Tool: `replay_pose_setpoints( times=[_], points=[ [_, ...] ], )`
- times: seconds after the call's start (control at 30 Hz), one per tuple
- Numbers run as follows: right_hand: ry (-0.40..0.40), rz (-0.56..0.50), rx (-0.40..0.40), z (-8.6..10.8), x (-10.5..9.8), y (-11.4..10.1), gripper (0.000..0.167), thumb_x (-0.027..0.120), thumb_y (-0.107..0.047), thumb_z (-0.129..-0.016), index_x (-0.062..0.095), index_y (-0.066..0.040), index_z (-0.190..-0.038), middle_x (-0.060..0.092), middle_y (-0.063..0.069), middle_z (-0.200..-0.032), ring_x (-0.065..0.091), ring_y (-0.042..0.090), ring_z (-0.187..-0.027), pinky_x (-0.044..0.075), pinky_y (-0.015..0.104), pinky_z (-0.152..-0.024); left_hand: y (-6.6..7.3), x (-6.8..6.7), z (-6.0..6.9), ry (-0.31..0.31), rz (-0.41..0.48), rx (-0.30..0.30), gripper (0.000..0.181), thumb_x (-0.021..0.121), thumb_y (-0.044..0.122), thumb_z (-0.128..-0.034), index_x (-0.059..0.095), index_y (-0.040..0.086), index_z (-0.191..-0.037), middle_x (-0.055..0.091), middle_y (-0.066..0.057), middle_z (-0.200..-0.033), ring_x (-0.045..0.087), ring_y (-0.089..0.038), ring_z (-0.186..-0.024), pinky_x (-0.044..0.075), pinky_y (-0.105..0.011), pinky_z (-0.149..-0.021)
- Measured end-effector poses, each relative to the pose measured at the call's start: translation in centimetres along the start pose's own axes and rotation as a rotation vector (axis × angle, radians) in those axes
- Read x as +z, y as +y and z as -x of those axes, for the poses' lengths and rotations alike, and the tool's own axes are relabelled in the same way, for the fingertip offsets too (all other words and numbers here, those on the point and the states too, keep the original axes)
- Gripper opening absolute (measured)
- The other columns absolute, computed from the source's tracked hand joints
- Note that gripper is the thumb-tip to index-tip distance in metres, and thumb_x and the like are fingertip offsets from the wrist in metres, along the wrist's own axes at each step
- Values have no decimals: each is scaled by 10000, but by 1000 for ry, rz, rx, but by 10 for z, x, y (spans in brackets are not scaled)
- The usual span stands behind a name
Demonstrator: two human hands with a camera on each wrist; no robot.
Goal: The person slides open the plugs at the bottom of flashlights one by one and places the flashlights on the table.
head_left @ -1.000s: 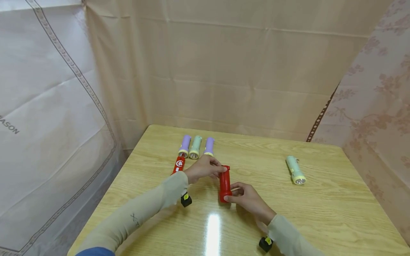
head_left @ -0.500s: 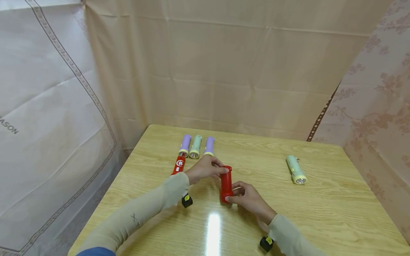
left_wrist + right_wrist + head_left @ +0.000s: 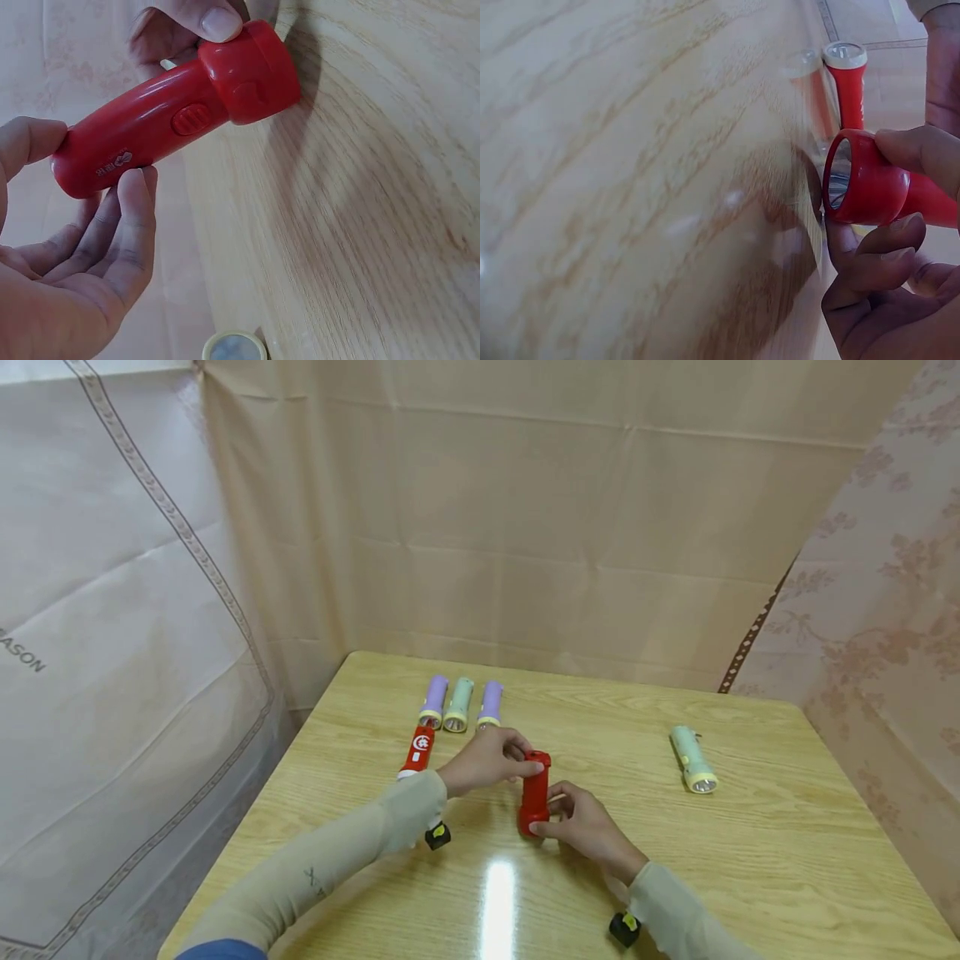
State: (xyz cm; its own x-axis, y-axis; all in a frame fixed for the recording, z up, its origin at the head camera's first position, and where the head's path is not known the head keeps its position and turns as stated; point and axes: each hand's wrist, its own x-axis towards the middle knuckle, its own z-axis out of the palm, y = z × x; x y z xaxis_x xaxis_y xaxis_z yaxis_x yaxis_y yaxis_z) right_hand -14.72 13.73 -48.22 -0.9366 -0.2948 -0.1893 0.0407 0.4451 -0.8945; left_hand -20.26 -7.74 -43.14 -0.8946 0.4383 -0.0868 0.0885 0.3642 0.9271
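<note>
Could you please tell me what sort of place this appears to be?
Probably a makeshift, screened-off work booth: beige sheeting hangs behind a wood-grain table, a patterned sheet hangs to its right, and several flashlights lie on the table.

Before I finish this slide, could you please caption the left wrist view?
Left hand holding a red flashlight by its tail, right hand pinching its head, over a wood-grain tabletop.

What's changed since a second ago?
The held torch shifted slightly right, mostly at its tail end, and the left hand moved with it. Both hands still hold it. The right hand and other torches stayed about where they were.
</note>
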Motion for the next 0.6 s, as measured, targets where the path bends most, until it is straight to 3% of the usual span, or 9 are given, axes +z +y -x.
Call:
replay_pose_setpoints(
  times=[0.23, 0.43, 0.6],
  points=[
    [6, 42, -8, -2, 1, 3, 455, 886, -213, -825, 673, -64, -1199, 718, 32, -1007, 546, 214, -885, 394, 339, -743, 0, 4, 4, 2, -140, 117, 261, 825, 289, -902, 681, 131, -1052, 696, 52, -944, 668, -121, -862, 573, -278, -758],
    [30, 154, -63, -4, 2, 8, 487, 901, -253, -807, 709, -111, -1232, 662, -14, -919, 525, 195, -820, 416, 313, -704, 1, 8, 8, -55, -201, 254, 230, 804, 251, -922, 660, 137, -1060, 701, 80, -933, 664, -70, -870, 582, -251, -739],
    [51, 199, -93, -4, 3, 8, 519, 919, -229, -779, 701, -93, -1230, 615, 1, -825, 510, 176, -741, 399, 283, -611, 0, 12, 14, -74, -228, 305, 221, 800, 235, -926, 651, 154, -1068, 693, 104, -945, 662, -50, -885, 583, -231, -726]
  ],
)
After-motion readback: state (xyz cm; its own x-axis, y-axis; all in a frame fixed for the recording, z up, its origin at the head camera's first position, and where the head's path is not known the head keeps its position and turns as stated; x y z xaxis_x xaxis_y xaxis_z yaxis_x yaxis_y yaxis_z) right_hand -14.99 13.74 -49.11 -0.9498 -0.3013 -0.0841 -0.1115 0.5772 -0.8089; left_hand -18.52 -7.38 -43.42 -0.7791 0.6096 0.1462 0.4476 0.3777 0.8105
